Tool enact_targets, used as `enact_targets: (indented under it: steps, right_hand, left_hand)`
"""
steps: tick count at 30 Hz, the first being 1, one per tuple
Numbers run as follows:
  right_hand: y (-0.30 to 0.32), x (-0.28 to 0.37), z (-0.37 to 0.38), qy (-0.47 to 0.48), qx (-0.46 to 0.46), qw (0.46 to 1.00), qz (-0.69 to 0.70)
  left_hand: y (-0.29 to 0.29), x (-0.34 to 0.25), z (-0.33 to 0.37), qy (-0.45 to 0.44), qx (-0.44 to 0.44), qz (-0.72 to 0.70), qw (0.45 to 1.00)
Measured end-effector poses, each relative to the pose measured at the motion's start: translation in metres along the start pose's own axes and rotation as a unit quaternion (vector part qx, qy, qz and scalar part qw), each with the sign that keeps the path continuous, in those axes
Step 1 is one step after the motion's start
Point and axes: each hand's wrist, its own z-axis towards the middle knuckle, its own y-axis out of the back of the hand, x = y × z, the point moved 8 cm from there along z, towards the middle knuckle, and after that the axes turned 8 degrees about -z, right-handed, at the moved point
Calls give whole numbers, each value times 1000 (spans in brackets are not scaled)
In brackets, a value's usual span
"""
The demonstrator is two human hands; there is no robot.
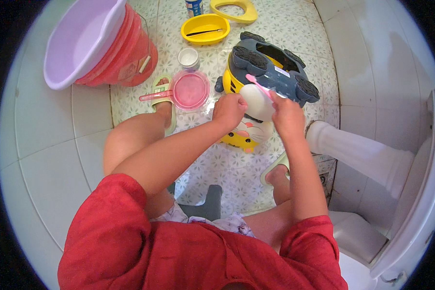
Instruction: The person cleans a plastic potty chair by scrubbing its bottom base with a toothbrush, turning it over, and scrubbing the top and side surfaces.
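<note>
My right hand [288, 116] is closed around a pink toothbrush [259, 84], its head pointing up and to the left. Just left of it, my left hand [229, 112] is curled into a fist beside a smooth white rounded part [257, 102]; whatever its fingers hold is hidden. That part belongs to, or lies against, a child's potty [270, 67] in dark grey and yellow, tipped over with its wheels showing. Below the hands, a yellow and white animal face [244, 137] with pink details is partly covered by my left hand.
A pink dipper [191, 90] and a small white jar [188, 58] stand left of the potty. Farther off are a yellow basin [206, 29] holding a black brush, and a yellow ring seat [239, 10]. A red bucket [135, 53] supports a lilac basin [82, 38]. A white pipe [357, 147] runs along the right.
</note>
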Motion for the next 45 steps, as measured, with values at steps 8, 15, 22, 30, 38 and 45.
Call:
enact_targets:
  steps: [8,15,22,30,38,45]
  right_hand:
    - [1,-9,-2,-32,17,999,5]
    - [-6,-21,-3,-44,46,998,8]
    - [-8,-11,-5,-7,31,999,16]
    - [-20,0,0,23,-1,1000,-5]
    - [-22,-14,15,13,-14,999,32]
    - [-10,-70,18,-38,35,976,211]
  left_hand:
    - [8,60,29,122,-217,-62,966]
    - [-50,112,32,318,-27,-441,839]
    - [-50,75,21,247,-90,-471,842]
    - [-62,107,28,295,-64,-473,827]
    - [-85,111,43,235,89,-642,724]
    - [-90,57,38,206,203,-510,810]
